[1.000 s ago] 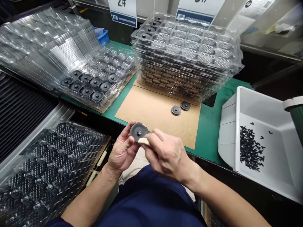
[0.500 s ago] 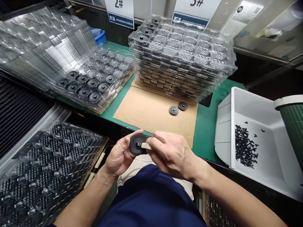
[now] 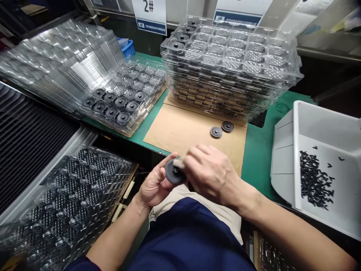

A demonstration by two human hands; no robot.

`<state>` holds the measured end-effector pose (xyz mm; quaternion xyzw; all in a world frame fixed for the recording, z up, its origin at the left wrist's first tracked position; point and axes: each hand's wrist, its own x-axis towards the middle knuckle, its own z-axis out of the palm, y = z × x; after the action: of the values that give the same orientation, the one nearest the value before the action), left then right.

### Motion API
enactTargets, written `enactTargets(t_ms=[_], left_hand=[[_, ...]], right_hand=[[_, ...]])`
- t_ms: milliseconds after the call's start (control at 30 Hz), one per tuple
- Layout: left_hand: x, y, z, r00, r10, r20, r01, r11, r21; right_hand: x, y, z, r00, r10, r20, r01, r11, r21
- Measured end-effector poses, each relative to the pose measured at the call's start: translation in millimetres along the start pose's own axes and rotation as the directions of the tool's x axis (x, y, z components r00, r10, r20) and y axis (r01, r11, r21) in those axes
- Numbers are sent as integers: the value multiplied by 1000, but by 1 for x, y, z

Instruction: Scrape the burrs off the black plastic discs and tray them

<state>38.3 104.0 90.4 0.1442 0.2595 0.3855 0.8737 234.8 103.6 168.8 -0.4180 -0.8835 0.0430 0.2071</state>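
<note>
My left hand (image 3: 153, 184) grips a round black disc (image 3: 172, 176) by its edge, with the small raised hub in its middle facing up. Closed fingers of my right hand (image 3: 210, 173) pinch a small pale strip (image 3: 178, 163), whose tip lies over the disc near the hub; it is blurred, and I cannot tell its material. Beyond my hands, a greyish disc (image 3: 216, 132) and a darker disc (image 3: 228, 126) lie side by side on a cardboard sheet (image 3: 169, 130).
A stack of clear trays (image 3: 231, 71) stands behind the cardboard. To the left, an open clear tray (image 3: 128, 84) holds several black discs. At right, a white bin (image 3: 296, 150) contains small black pieces (image 3: 313, 180). More trays (image 3: 76, 188) sit low at left.
The pale strip has shifted from the right of the hub to the disc's upper part, with my right hand raised slightly. The whole view has swung a little to the left.
</note>
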Motion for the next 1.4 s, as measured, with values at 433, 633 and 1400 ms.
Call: enactTargets(t_ms=[433, 633, 1400], left_hand=[[-4, 11, 24, 912, 399, -97, -356, 886, 298], [-2, 13, 25, 919, 376, -123, -327, 897, 297], [-2, 9, -1, 999, 24, -33, -13, 954, 300]], right_hand=[[-11, -17, 13, 954, 271, -131, -250, 956, 154], [-14, -11, 13, 963, 254, -89, -225, 941, 254], [-10, 11, 0, 999, 27, 46, -26, 999, -30]])
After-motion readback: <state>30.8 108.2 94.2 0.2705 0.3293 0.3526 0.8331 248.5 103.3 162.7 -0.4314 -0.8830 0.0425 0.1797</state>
